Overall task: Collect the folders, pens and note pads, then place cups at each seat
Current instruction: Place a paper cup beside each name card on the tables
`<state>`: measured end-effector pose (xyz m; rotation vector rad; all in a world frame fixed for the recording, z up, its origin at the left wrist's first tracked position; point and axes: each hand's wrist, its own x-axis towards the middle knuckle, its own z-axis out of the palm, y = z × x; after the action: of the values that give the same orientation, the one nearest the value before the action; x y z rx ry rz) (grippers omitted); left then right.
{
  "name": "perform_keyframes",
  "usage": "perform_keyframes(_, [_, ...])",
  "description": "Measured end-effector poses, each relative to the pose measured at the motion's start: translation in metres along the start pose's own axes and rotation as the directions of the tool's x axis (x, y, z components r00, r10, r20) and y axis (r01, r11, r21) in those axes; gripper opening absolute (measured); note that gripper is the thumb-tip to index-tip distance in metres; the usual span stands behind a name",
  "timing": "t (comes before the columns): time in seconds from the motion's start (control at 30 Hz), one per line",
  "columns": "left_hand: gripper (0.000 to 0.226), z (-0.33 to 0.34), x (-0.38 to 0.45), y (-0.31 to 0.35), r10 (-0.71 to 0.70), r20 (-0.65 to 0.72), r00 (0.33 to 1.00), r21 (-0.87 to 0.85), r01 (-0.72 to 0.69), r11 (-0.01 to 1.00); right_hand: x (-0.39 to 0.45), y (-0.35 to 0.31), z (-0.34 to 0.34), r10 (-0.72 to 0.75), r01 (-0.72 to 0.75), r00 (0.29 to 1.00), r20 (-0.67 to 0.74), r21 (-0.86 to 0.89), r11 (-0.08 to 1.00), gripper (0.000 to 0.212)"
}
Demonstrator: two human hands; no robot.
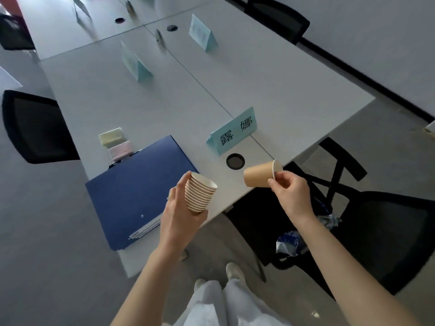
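Left hand (pixel 179 208) grips 1 stack of cups (pixel 200 194) beside the blue folder (pixel 141 189); right hand (pixel 290 190) pinches 1 cup (pixel 257 176) right of it.

- An office meeting room is shown.
- A long white desk (pixel 164 95) is ringed by black mesh chairs (pixel 35 128).
- Blue name cards (pixel 233 131) are set out, probably one per seat.

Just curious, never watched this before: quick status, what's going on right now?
Left hand holds cup stack. Right hand pinches single cup by the rim, tilted over table edge. Blue folder nearby, not blocking.
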<state>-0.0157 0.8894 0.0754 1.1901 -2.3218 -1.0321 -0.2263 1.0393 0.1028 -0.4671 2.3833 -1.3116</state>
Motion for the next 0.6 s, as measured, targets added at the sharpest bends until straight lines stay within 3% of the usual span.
perform_keyframes(0.13, [0.101,0.003,0.016,0.003,-0.045,-0.052,0.998,-0.049,0.042,0.998,0.054,0.013,0.014,-0.063,0.079,0.996,0.060,-0.306,0.949,0.016])
perform_keyframes(0.3, [0.103,0.010,0.024,0.009,-0.097,-0.080,0.992,-0.095,0.089,0.992,0.110,0.042,0.025,-0.125,0.209,0.975,0.182,-0.581,0.787,0.017])
perform_keyframes(0.6, [0.107,0.022,0.018,0.011,-0.156,-0.081,0.984,-0.124,0.145,0.982,0.129,0.064,0.038,-0.208,0.446,0.889,0.408,-0.668,0.596,0.013])
